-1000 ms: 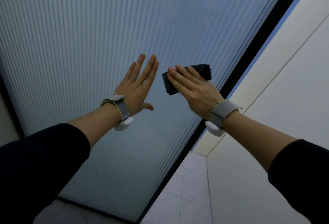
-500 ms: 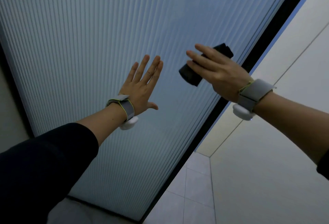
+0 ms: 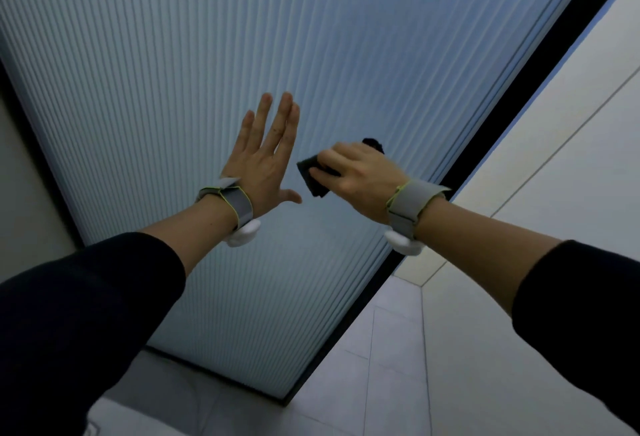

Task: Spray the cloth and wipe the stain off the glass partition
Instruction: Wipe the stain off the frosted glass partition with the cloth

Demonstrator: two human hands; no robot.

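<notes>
The ribbed frosted glass partition (image 3: 173, 72) fills most of the head view, framed in black. My right hand (image 3: 360, 176) presses a small dark cloth (image 3: 310, 176) flat against the glass near the panel's right side. Part of the cloth sticks out past my fingers at the left and top. My left hand (image 3: 263, 158) lies flat on the glass just left of the cloth, fingers straight and apart, holding nothing. No stain shows on the glass, and no spray bottle is in view.
A black frame edge (image 3: 519, 89) runs diagonally along the partition's right side. Beyond it stands a pale wall (image 3: 554, 158). Light floor tiles (image 3: 381, 383) lie below, at the partition's foot.
My right hand rose up and to the right with the cloth, then came back down and left, close to my left hand. The left hand stayed flat on the glass.
</notes>
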